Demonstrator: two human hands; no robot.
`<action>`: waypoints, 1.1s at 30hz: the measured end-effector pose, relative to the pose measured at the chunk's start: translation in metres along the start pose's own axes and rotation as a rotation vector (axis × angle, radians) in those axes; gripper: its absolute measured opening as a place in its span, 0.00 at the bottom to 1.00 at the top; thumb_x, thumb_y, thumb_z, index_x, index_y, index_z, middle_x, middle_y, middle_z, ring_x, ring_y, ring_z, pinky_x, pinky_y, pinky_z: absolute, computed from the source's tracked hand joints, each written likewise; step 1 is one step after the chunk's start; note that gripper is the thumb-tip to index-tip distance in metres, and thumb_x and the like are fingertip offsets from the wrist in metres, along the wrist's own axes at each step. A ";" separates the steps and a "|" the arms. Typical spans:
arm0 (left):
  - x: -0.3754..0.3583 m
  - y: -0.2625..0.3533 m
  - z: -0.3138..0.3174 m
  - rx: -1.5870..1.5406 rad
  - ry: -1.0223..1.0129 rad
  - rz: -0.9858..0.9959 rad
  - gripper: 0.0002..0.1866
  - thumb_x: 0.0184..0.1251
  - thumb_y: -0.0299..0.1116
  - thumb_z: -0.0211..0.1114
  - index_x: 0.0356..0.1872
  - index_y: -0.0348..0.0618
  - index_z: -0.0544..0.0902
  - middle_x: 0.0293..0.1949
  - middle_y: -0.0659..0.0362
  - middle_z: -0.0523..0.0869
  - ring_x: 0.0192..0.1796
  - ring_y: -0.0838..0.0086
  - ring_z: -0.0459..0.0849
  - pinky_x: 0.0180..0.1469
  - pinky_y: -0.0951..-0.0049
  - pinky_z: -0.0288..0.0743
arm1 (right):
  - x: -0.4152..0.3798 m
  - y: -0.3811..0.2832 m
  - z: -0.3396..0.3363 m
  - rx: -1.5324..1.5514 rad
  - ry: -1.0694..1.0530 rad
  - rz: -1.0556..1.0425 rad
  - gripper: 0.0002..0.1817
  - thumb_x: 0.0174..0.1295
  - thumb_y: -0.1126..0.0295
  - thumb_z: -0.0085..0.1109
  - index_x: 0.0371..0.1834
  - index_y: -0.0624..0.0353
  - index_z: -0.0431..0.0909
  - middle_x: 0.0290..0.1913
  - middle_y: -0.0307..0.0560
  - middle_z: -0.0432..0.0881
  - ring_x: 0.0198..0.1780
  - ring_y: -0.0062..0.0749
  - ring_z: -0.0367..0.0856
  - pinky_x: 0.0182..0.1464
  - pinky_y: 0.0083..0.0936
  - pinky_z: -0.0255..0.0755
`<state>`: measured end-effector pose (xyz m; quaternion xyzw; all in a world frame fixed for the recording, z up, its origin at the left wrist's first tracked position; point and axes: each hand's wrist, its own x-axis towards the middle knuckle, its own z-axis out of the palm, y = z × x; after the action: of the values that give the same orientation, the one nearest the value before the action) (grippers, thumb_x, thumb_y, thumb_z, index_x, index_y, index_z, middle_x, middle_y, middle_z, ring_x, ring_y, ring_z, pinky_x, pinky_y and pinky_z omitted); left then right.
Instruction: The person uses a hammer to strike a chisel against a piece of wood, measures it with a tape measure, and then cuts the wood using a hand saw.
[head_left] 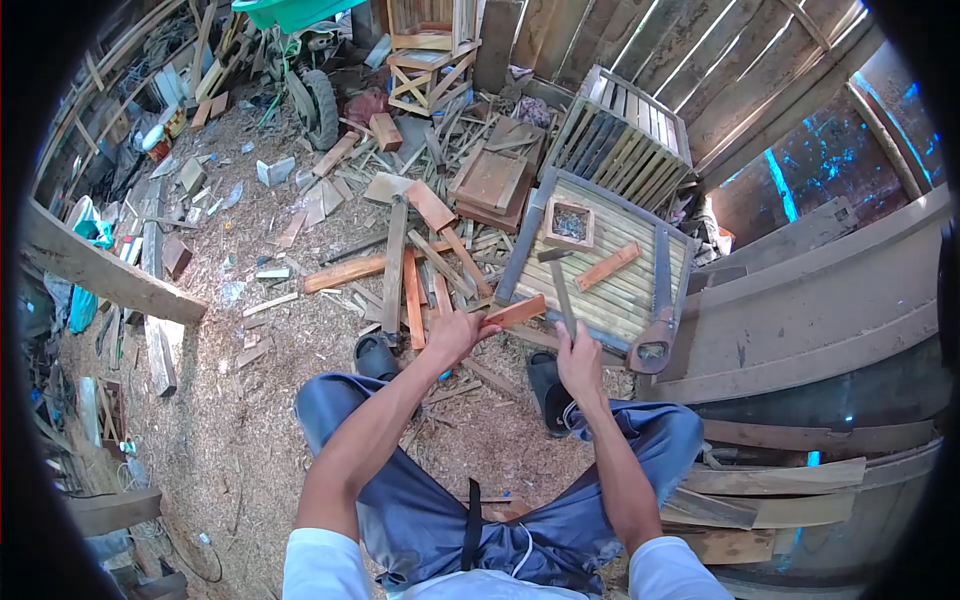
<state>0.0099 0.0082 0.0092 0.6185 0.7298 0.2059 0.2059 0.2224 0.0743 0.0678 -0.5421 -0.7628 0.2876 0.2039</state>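
Note:
My left hand (455,336) is closed around one end of a short reddish wooden board (517,311), which points to the right in front of my knees. In my right hand (580,362) is a hammer (565,300), gripped low on its handle with the head up. Just beyond the hammer lies a slatted wooden panel (610,305). On it rest a small square wooden box (570,224) of what look like nails, a loose reddish wooden strip (608,267), and what looks like a handsaw (656,325) along the right edge.
A slatted crate (620,140) stands behind the panel, beside stacked wooden boxes (490,178). Loose boards (395,260) and offcuts litter the sawdust-covered floor (230,420). A beam (110,265) juts in from the left; long planks (810,340) line the right. A wheel (314,110) stands behind.

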 end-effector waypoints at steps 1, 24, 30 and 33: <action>0.001 0.004 -0.001 0.014 0.023 0.015 0.24 0.66 0.55 0.56 0.36 0.40 0.80 0.23 0.41 0.80 0.28 0.46 0.82 0.30 0.50 0.75 | 0.001 -0.004 -0.006 0.013 0.032 -0.004 0.17 0.68 0.59 0.49 0.38 0.66 0.72 0.26 0.69 0.78 0.34 0.69 0.77 0.35 0.55 0.68; 0.010 -0.006 0.016 0.164 0.027 0.033 0.13 0.72 0.44 0.52 0.43 0.46 0.69 0.20 0.47 0.81 0.23 0.49 0.82 0.20 0.52 0.74 | -0.017 -0.030 -0.017 0.014 0.028 -0.022 0.16 0.69 0.61 0.47 0.40 0.66 0.69 0.24 0.70 0.78 0.30 0.69 0.78 0.33 0.55 0.71; 0.011 -0.001 0.013 0.165 0.005 0.013 0.13 0.72 0.45 0.52 0.43 0.47 0.69 0.22 0.46 0.81 0.26 0.48 0.82 0.25 0.51 0.73 | -0.008 0.023 0.013 -0.220 -0.110 0.014 0.16 0.69 0.60 0.45 0.39 0.65 0.69 0.27 0.70 0.79 0.33 0.67 0.79 0.34 0.55 0.73; 0.015 -0.010 0.016 0.135 0.033 0.037 0.14 0.71 0.46 0.52 0.45 0.47 0.69 0.22 0.46 0.81 0.26 0.48 0.82 0.25 0.50 0.73 | -0.007 0.003 0.001 -0.137 -0.082 0.030 0.17 0.69 0.60 0.48 0.36 0.68 0.70 0.24 0.71 0.76 0.33 0.69 0.77 0.35 0.55 0.69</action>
<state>0.0085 0.0219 -0.0096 0.6407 0.7340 0.1701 0.1475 0.2261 0.0681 0.0654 -0.5539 -0.7803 0.2594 0.1307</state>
